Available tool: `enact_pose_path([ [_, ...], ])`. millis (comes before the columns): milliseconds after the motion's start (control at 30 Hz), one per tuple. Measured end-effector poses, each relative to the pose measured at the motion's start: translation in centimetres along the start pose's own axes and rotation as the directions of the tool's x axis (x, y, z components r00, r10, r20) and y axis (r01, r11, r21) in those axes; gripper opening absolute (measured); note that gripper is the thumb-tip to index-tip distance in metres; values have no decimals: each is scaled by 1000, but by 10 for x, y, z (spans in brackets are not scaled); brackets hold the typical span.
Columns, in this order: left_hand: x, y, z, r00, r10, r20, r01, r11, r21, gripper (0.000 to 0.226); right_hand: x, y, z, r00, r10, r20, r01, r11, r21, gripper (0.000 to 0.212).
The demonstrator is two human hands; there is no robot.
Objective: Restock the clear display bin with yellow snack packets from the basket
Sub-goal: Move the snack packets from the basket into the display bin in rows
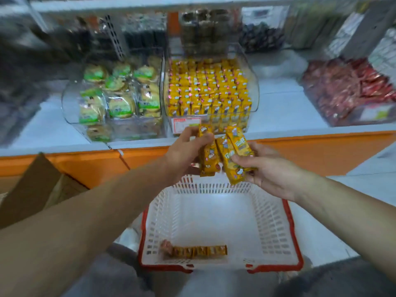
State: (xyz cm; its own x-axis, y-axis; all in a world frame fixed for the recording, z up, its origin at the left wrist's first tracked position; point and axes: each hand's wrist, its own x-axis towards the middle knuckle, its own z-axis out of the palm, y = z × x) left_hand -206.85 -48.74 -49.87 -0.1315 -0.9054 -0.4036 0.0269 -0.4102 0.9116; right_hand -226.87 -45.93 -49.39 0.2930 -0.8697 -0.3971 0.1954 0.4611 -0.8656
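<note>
My left hand [186,149] grips one yellow snack packet [208,157] upright above the basket. My right hand [270,169] holds two more yellow packets [234,154] beside it, fingers curled round them. Both hands hover just below the front of the clear display bin [254,86], which is packed with rows of upright yellow packets [209,91]. The white basket with a red rim [289,219] sits below my hands; a short row of yellow packets [200,251] lies at its near wall.
A clear bin of green-labelled round cakes [120,97] stands left of the yellow bin. Red packets [351,86] fill a bin at the right. An open cardboard box [36,183] sits at the left, under the orange shelf front [96,166].
</note>
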Motion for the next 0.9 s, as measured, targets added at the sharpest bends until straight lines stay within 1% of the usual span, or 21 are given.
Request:
enact_pose_path([
  [67,-15,13,8,995,99,-10,-99,995,-27,24,-11,-10,12,996,-86,-3,86,995,47,47],
  [100,-20,18,13,989,147,-29,-148,989,-27,23,-13,-11,18,993,-119,-17,120,991,64,47],
  [167,-26,23,21,967,239,-86,-239,971,8,21,-11,-11,29,984,-168,-55,172,983,66,35],
  [233,-25,24,25,939,319,-126,-317,948,36,16,-3,-10,37,976,-204,-81,207,978,31,22],
  [267,-24,24,25,931,337,-138,-336,941,33,16,1,-10,39,971,-222,-90,223,975,0,19],
  [333,-19,23,21,936,321,-145,-325,946,-2,27,9,-11,41,965,-247,-89,240,967,-80,17],
  [400,-16,27,13,952,273,-136,-283,957,-60,35,15,-13,41,969,-236,-77,223,964,-144,28],
  [433,-13,30,8,960,249,-131,-261,962,-80,38,20,-15,41,972,-221,-73,210,968,-134,34],
  [500,-10,33,2,968,217,-130,-229,969,-90,40,24,-19,43,977,-210,-43,203,972,-117,37],
  [567,-5,34,-3,968,206,-144,-216,975,-59,39,29,-24,44,977,-213,-27,201,951,-234,44],
  [633,0,35,-7,968,207,-142,-208,978,4,38,33,-29,43,978,-207,-5,187,892,-412,63],
  [700,3,36,-12,969,220,-109,-210,973,99,42,37,-34,40,982,-186,14,164,822,-545,84],
  [800,6,37,-15,973,229,-42,-219,961,171,39,41,-41,34,985,-160,70,167,748,-642,116],
  [833,7,37,-15,974,227,-19,-220,960,173,37,43,-43,31,981,-167,94,188,737,-650,122],
  [867,9,37,-15,975,224,-5,-220,961,167,37,45,-44,29,976,-184,118,216,727,-652,120],
  [900,10,38,-16,976,218,0,-216,965,150,39,47,-47,26,969,-205,136,244,725,-644,109],
])
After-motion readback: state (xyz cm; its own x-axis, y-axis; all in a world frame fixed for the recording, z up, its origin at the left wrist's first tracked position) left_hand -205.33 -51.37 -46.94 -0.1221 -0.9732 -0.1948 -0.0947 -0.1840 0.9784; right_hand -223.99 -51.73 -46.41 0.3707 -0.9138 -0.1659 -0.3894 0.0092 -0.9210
